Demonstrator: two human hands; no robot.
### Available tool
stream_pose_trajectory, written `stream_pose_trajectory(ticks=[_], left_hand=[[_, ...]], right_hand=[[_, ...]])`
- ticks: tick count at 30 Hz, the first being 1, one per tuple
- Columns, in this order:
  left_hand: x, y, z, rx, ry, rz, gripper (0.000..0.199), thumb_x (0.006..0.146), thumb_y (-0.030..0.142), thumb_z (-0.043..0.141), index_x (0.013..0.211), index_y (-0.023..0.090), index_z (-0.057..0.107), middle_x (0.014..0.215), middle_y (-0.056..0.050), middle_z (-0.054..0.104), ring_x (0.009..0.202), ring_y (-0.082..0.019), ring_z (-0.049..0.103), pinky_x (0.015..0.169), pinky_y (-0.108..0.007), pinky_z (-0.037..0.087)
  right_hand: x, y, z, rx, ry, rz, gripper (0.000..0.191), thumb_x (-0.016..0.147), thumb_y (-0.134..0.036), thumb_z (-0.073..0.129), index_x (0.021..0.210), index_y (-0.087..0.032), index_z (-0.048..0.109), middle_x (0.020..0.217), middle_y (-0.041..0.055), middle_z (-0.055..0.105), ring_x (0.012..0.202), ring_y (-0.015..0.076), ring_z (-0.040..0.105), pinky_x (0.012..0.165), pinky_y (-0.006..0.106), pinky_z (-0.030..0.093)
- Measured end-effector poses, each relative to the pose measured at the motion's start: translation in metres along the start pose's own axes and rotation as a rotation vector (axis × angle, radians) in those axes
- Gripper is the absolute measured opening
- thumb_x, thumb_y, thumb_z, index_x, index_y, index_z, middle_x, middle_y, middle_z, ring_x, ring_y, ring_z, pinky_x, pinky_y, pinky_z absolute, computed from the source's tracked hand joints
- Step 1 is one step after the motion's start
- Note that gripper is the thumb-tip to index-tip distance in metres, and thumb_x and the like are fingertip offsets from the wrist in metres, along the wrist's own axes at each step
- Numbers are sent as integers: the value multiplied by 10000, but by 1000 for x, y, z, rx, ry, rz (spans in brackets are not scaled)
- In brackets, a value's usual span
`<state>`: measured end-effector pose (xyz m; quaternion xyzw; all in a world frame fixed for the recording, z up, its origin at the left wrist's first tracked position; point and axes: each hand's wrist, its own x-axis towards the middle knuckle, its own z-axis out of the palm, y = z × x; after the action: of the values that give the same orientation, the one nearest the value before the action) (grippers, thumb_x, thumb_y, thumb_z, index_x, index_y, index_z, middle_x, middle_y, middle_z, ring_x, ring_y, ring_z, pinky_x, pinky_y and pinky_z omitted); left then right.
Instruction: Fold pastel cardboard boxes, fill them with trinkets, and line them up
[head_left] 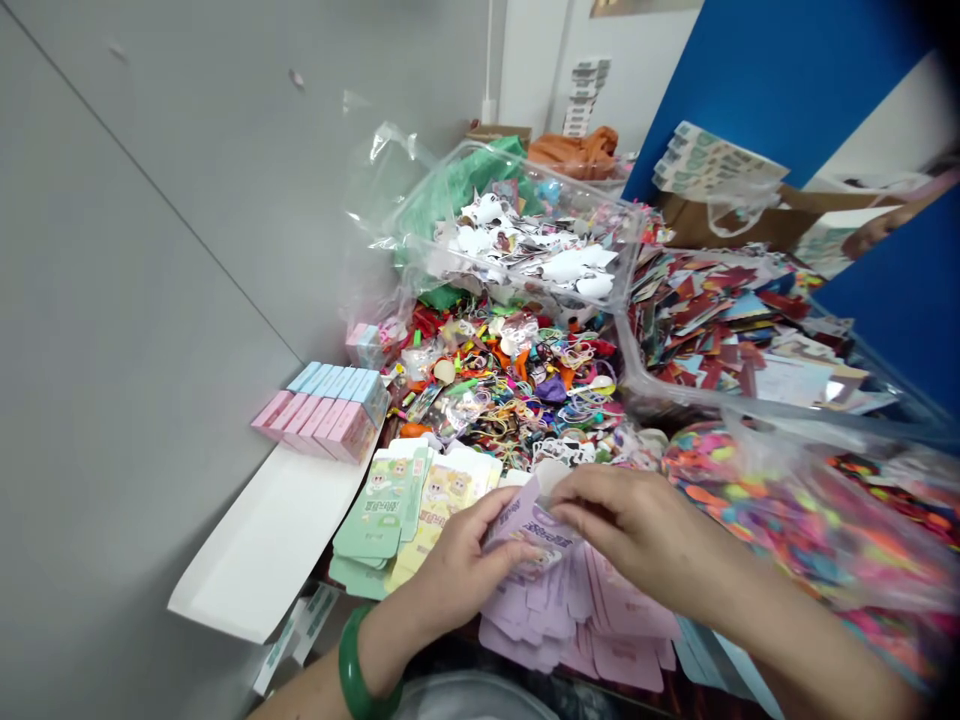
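A small purple printed box (534, 530) is held up at the lower middle, its top flap raised. My left hand (469, 560), with a green bangle on the wrist, is closed round the box's left side and lower front. The fingers of my right hand (619, 510) are pinched together at the box's open upper end; whether they grip the flap or something small is hidden. Beneath the hands lie flat purple cartons (532, 625) and pink cartons (626, 620). Green cartons (379, 510) and yellow cartons (439, 500) are stacked to the left.
Pink-and-blue boxes (330, 410) stand in a white tray (262, 540) at left. Behind the hands is a heap of colourful trinkets (510, 370). Clear bins hold white cutouts (525, 240) and red cards (720, 320). A bag of bright pieces (795, 510) is at right.
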<state>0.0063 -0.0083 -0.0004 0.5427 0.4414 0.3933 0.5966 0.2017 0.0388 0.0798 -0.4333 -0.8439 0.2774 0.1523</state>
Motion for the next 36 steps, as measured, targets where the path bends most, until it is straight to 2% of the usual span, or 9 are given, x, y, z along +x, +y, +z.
stream_pose_trajectory(ticks=[4,10,17,20,23,26,30,33,36], left_hand=[[-1,-3,-2,13,51,-9,445,811,242,685,1247,260,598,1192,-31,663,1084,-232,595,955,-335,454],[0,-6,-1,39,76,-12,430,817,257,681,1239,276,601,1226,-24,649,1109,-224,585,973,-320,441],[2,-5,-1,154,68,-31,305,776,289,719,1071,232,665,980,-11,687,892,-195,600,813,-289,466],[2,-5,-3,99,86,-54,245,795,311,701,1018,220,660,944,-12,681,881,-188,597,802,-286,460],[2,-8,-4,-6,101,-88,259,791,281,703,1036,219,647,979,-20,680,922,-191,601,829,-291,459],[1,-11,-1,-72,81,-98,277,793,285,706,1054,216,641,992,-26,676,932,-191,598,828,-293,462],[-1,-11,2,-89,57,-114,275,789,312,720,1030,203,642,952,-22,668,891,-182,589,793,-289,459],[-3,-9,0,-96,57,-111,296,790,304,725,1058,208,643,985,-24,670,916,-183,586,817,-294,456],[-4,-11,-4,-117,77,-106,323,792,289,721,1093,208,637,1010,-32,673,943,-191,589,834,-301,462]], right_hand=[[0,-1,11,28,150,66,101,853,-173,536,815,-216,618,714,6,670,629,147,612,577,242,434],[-2,6,33,-25,248,-23,239,876,-132,476,841,-203,701,827,49,719,755,178,673,665,273,486],[1,-6,9,295,-87,-23,287,881,-173,496,901,-272,765,804,-11,753,688,142,681,633,235,510],[16,16,-9,350,55,77,209,861,-319,575,888,-239,766,745,3,734,654,165,664,608,263,515],[48,61,-12,37,348,316,242,867,-328,555,932,-204,753,795,41,729,742,207,667,707,319,515],[83,105,2,-117,345,381,253,827,-152,535,977,-160,739,1018,109,716,977,256,648,889,359,463],[114,131,21,-38,315,363,276,715,-57,595,933,-171,719,1226,127,630,1081,256,604,922,325,433],[123,136,20,81,334,391,82,724,-96,587,702,-163,629,998,121,682,968,252,629,856,339,453],[121,135,6,271,382,422,103,792,-195,545,691,-184,528,765,79,654,810,233,653,692,320,480]])
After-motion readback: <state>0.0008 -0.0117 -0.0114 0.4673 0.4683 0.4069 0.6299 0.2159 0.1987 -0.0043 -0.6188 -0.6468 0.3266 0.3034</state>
